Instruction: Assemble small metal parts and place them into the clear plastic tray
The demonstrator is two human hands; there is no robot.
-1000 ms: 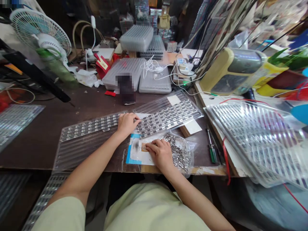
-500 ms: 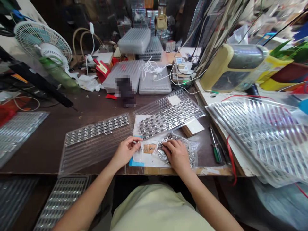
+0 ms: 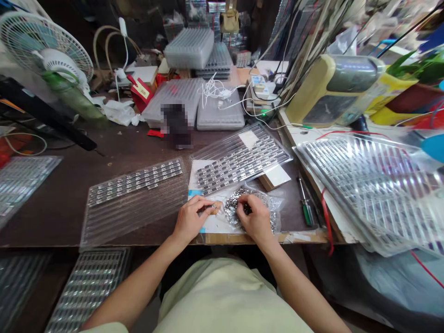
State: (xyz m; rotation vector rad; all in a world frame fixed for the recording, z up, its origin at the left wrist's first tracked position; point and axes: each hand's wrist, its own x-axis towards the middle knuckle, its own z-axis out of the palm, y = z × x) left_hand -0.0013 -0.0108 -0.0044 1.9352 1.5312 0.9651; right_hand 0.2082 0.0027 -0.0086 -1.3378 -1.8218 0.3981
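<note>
A heap of small silver metal parts (image 3: 236,208) sits in a clear plastic bag (image 3: 272,208) on a white paper sheet (image 3: 217,225), near the front edge of the dark workbench (image 3: 121,148). The person's right hand (image 3: 255,215) is over the bag, its fingertips (image 3: 243,198) dipped into the heap; I can't tell whether they're gripping anything. Just left of the bag, the left hand (image 3: 190,220) is curled, thumb and forefinger pinching a tiny metal piece (image 3: 212,206). Past the bag lies a clear blister tray (image 3: 241,159) of dark-and-silver components. A second tray (image 3: 135,189) lies further left, and a green-handled screwdriver (image 3: 307,210) lies to the bag's right.
</note>
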